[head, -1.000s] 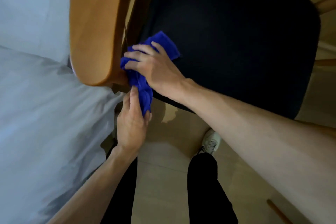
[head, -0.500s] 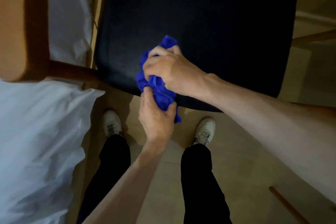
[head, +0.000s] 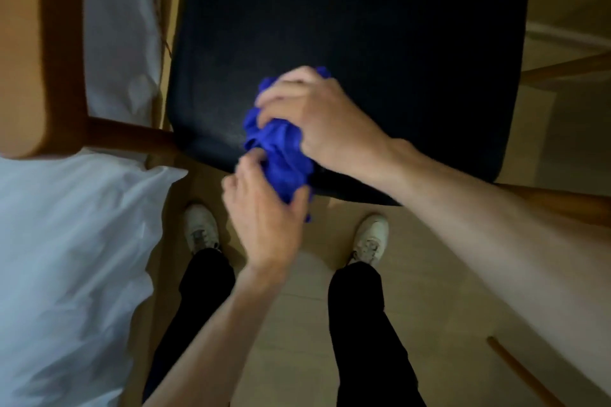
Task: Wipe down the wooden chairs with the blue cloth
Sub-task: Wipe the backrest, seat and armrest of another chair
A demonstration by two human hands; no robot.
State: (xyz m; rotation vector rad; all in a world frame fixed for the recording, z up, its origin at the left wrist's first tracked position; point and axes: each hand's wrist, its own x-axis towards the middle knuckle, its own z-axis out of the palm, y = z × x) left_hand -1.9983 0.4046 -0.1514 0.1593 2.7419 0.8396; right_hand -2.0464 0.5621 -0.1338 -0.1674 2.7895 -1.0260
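Seen from above, two legs in black trousers (head: 360, 334) stand on a pale tiled floor (head: 297, 357), ending in a pair of white lace-up shoes (head: 369, 239) set apart. Just beyond them, the bare left hand (head: 264, 218) reaches up from the lower edge, its fingers and thumb pinching the hanging lower end of a crumpled bright blue cloth (head: 281, 155). The bare right hand (head: 317, 119) comes in from the right on a long forearm and is clenched over the top of the same cloth — bunching it against the front edge of a black padded square chair seat (head: 363, 26). The cloth sits partly on the seat and partly drooping past its front rim. To the left, a curved honey-coloured wooden chair arm (head: 29, 53) joins the seat by a wooden rail, beside rumpled white bedding (head: 66, 258). Both hands are blurred.
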